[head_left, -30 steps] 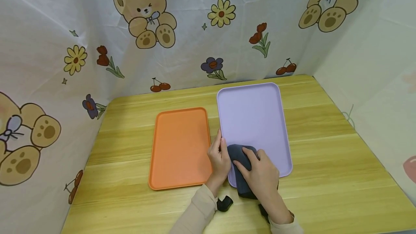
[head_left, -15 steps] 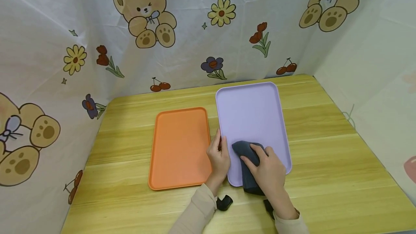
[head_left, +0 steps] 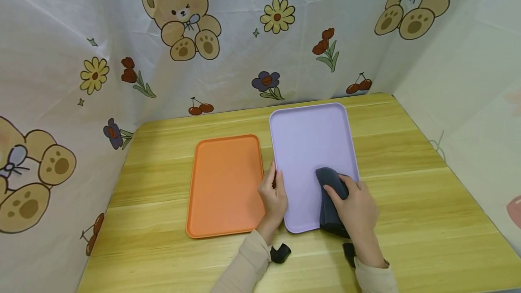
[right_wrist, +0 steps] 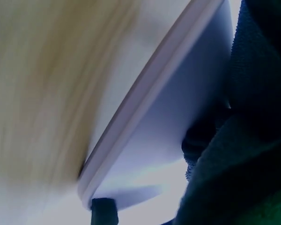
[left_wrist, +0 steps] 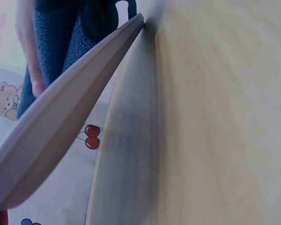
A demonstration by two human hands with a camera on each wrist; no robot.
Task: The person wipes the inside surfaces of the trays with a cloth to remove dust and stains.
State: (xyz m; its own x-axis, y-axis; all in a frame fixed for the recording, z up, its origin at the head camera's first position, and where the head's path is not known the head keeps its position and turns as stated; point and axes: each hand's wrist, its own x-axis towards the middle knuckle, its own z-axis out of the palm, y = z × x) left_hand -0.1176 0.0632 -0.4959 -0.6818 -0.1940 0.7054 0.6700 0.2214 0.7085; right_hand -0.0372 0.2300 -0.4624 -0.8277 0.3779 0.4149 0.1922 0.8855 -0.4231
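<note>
A lilac tray [head_left: 311, 144] stands slightly tilted over the table, its near left edge raised in the left wrist view. My left hand [head_left: 273, 200] holds its left rim, thumb toward the upper side and the other fingers partly hidden along and beneath the edge. In my right hand [head_left: 358, 207] is a folded dark blue-grey cloth [head_left: 329, 202], pinched between thumb and fingers. The cloth lies over the tray's lower right part and hangs past its near edge. Its fuzzy weave shows in the left wrist view, where the cloth [left_wrist: 54, 42] appears behind the tray's rim [left_wrist: 61, 108].
An orange tray [head_left: 227, 186] lies flat just left of the left hand. Both trays are on a wood-grain table [head_left: 411, 184]. Behind it hangs a white curtain [head_left: 236, 49] printed with bears and flowers. Black wrist-worn pieces sit by each wrist.
My right hand has slid the cloth to the right across the lilac tray, from its left side to its right edge. The tray has shifted slightly left; my left hand stays nearly still.
</note>
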